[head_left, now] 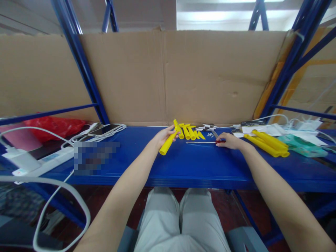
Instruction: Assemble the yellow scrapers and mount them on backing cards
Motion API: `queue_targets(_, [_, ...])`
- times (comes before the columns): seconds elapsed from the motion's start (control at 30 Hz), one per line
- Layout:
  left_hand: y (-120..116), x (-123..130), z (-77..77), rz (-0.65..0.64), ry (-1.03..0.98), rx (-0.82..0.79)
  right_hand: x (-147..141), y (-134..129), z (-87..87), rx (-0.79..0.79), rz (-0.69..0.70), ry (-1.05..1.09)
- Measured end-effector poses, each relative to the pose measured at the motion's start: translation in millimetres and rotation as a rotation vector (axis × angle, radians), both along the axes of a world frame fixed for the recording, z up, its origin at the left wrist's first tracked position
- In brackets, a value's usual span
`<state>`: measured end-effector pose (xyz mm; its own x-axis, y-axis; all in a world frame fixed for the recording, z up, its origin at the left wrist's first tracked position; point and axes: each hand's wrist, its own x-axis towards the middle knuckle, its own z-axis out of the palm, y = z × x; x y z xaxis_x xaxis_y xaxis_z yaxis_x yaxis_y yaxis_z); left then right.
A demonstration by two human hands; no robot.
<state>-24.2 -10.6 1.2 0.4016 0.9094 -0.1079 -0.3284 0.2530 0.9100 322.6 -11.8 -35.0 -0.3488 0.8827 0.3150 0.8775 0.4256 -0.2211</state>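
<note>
My left hand (164, 136) is closed around a yellow plastic tube with a flat piece across its far end (167, 146), held tilted over the blue tabletop (194, 164). On the right, my right hand (228, 140) has its fingers closed on the red handle of a screwdriver (201, 142). The screwdriver's long metal shaft points left, close above or on the table; I cannot tell which. Several similar yellow parts (187, 132) lie in a row just behind, between my hands. Small white bits (210, 134) rest near the screwdriver.
Several yellow tubes (267, 144) and a green plastic bag (301, 145) lie to the right. At the left are a phone (103, 130), a white power strip (49, 162) with cables, and a red bag (56, 127). A cardboard wall (126, 77) closes the back between blue posts.
</note>
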Motion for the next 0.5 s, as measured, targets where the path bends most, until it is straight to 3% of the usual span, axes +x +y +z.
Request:
queue_targets(0.17, [0.6,-0.4,-0.6,-0.004,0.002,0.001,-6.3,-7.8,7.6,0.001,0.042,0.201])
queue_targets(0.33, [3.9,-2.3,-2.8,-0.092,-0.005,-0.005,-16.0,-13.3,12.0,0.054,0.06,0.389])
queue_targets(0.5, [0.2,-1.5,-3.4,-0.156,0.014,0.007,-22.5,-12.9,12.1,0.12,0.081,0.426])
